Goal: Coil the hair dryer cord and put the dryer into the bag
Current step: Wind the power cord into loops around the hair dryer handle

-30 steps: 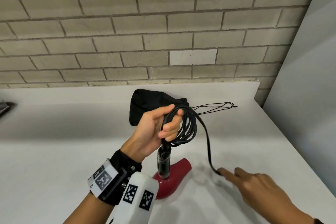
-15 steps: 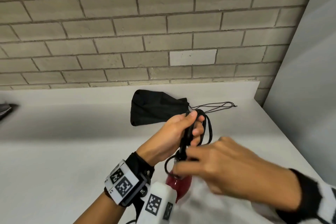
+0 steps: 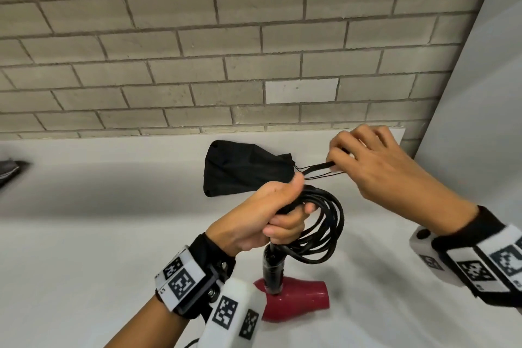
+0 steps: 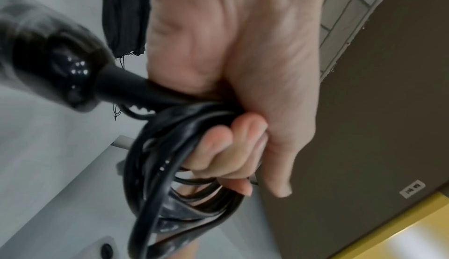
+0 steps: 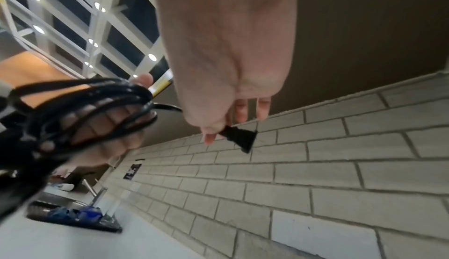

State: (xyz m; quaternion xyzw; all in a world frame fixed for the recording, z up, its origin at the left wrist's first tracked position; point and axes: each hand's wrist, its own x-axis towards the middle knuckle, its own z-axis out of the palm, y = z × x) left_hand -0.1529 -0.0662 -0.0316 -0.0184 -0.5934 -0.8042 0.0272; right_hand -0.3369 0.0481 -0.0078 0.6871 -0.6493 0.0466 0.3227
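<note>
A red hair dryer (image 3: 299, 301) with a black handle (image 3: 272, 271) stands on the white counter (image 3: 84, 234). My left hand (image 3: 271, 215) grips the coiled black cord (image 3: 322, 223) above the handle; the left wrist view shows the loops of cord (image 4: 170, 167) under my curled fingers (image 4: 226, 148). My right hand (image 3: 367, 161) is up and to the right, pinching the cord's end just behind the black plug (image 5: 243, 137). The black drawstring bag (image 3: 243, 169) lies flat on the counter behind the hands, its strings running right.
A grey brick wall (image 3: 226, 51) backs the counter and a plain wall (image 3: 480, 121) closes off the right side. A dark object (image 3: 11, 171) sits at the counter's far left edge. In the right wrist view a sink (image 5: 68, 213) with blue things lies farther left.
My right hand has moved from in front of the coil up and to the right, drawing the cord's end out by the plug. The left hand keeps hold of the coil above the dryer.
</note>
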